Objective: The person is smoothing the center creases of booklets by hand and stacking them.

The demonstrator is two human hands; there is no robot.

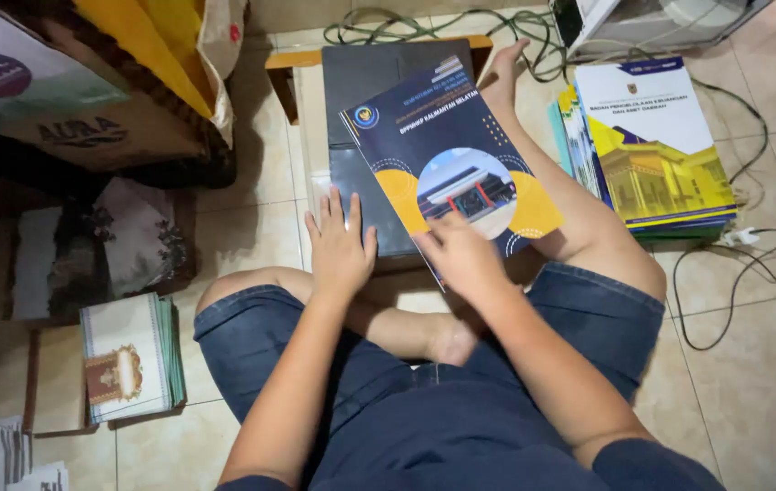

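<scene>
Left hand: your left hand (340,244) lies flat and released, fingers spread, pressing on the dark sheet (362,177) in front of you. It grips nothing, and the open palm looks meant to keep that sheet from sliding on the tiles.

Right hand: your right hand (462,257) pinches the near edge of the dark blue cover (447,159), fingers curled over it. I judge it a light grasp that lets you steer the cover.

Blue cover: it lies skewed over the dark sheet, with its lower right corner over your right leg (579,218). It is tilted against the sheet below, so the two edges do not line up.

Dark sheet: it rests on the tiled floor (760,364) between your knees, its far end against a low wooden frame (283,64).

Your legs: the bent left knee (233,300) and the stretched right leg hem the work in on both sides, leaving only a narrow strip of floor.

Right-side stack: a pile of printed covers (656,150), white and yellow, sits just beyond your right leg, near but apart.

Left-side stack: a green-edged pile of booklets (129,359) lies by your left knee.

Cables: black cables (733,273) loop beside the right stack and a green cord (406,23) crosses the far edge. Both could snag.

Boxes: cardboard boxes (70,100) crowd the far left.
</scene>
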